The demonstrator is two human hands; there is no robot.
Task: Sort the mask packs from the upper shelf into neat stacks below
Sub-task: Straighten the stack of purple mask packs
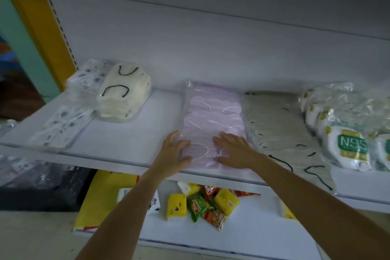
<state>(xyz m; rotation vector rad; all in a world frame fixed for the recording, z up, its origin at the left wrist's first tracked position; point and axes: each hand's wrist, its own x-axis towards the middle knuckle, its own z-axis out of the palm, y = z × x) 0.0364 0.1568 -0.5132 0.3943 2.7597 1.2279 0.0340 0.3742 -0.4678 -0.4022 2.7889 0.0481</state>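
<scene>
**Figure. Head view of the shelves, read near to far.** Nearest, the lower shelf carried a loose heap of snack packets, too jumbled to count. Above it, at the near edge of the mask shelf, two hands lay flat on one overlapped row of pink mask packs. The left hand sat at the row's left margin and the right hand toward its right margin. The fingers of both were extended and spread, pressing down on the plastic and gripping nothing.

The row's long axis ran from near to far, directly away from the fingertips, so both hands were equally close to its near end. Any lift or squaring-up would probably begin there. The number of packs in the row could not be counted.

Just right of it lay one row of grey mask packs. Further right were N95 packs, at least three. To the left were two lots of printed packs, and at the far left stood one stack of cream packs.
</scene>
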